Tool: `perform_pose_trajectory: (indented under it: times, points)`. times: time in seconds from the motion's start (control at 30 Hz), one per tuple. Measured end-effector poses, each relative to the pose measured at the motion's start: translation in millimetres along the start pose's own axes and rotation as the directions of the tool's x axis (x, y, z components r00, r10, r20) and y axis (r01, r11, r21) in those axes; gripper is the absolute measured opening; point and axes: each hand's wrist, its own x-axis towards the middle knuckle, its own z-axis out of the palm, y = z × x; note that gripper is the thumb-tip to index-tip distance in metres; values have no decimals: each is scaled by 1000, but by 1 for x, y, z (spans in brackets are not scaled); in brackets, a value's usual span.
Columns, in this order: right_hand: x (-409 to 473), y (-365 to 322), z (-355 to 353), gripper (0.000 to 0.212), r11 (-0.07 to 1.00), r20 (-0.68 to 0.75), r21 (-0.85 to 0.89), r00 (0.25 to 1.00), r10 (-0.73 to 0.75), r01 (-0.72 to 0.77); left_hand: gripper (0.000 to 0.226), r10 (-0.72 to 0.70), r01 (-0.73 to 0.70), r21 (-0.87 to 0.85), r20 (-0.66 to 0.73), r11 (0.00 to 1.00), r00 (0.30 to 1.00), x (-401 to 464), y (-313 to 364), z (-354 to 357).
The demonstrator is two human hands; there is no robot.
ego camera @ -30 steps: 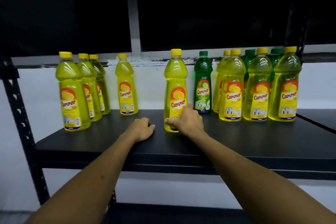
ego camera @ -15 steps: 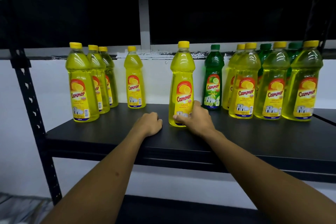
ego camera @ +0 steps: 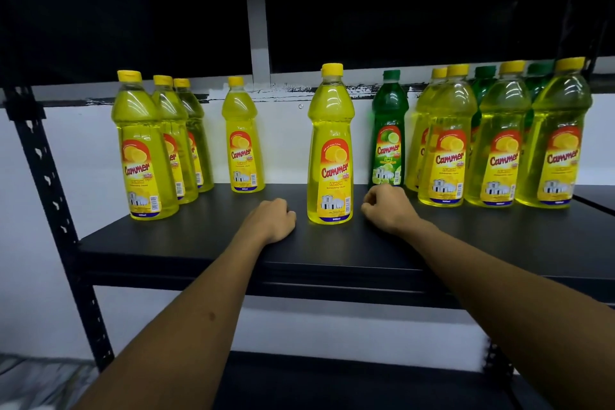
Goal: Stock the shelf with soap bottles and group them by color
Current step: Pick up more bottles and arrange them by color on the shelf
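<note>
Both hands' fingers curled, holding nothing, left hand [ego camera: 271,220] and right hand [ego camera: 387,210] flanking upright yellow plastic soap bottle [ego camera: 330,150] on black shelf [ego camera: 233,243]; careless nudge could topple it.

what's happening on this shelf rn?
A person is stocking a black shelf with soap bottles. One yellow bottle stands alone at the front, between the left hand and the right hand; both rest on the shelf with fingers curled, holding nothing. Yellow bottles stand at left, and a green bottle stands among mixed yellow and green ones at right, so sorting isn't finished.
</note>
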Motion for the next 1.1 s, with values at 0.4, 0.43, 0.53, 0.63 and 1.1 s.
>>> perform_pose_trajectory:
  times: [0.4, 0.43, 0.53, 0.63, 1.1]
  points:
    - [16, 6, 2, 35, 989, 274, -54, 954, -119, 139, 36, -21, 21, -24, 12, 999, 1000, -4, 2, -4]
    - [15, 6, 2, 34, 988, 272, -60, 954, -123, 145, 36, -21, 21, -24, 12, 999, 1000, -5, 3, -5]
    - [13, 8, 2, 32, 986, 253, -67, 958, -132, 154, 33, -15, 15, -35, -10, 999, 1000, -10, 5, -8]
    - [9, 9, 0, 31, 985, 242, -71, 961, -137, 158, 29, 3, -6, -50, -53, 999, 999, -16, 8, -10]
    - [10, 12, 2, 35, 976, 312, -116, 940, -142, 186, 73, -109, -8, -635, -145, 772, 983, -38, 63, -11]
